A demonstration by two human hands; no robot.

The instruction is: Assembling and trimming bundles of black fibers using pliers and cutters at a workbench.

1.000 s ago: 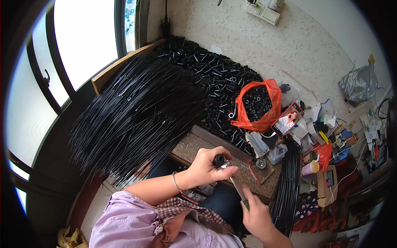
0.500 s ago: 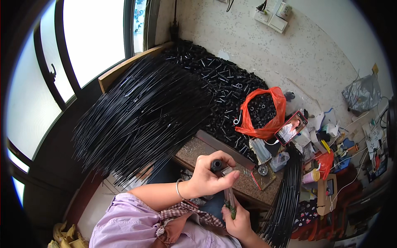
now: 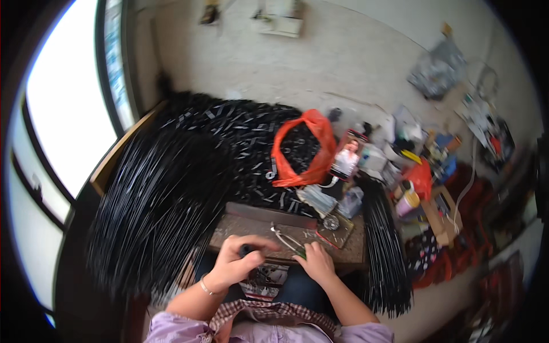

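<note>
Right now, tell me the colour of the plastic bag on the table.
Orange-red, the bag holds small black pieces; head view.

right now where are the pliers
In the head view the pliers lie on the small wooden board, between the left hand and right hand.

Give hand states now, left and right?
Left hand: closed on a small black piece.
Right hand: on the pliers handles, grip unclear.
</note>
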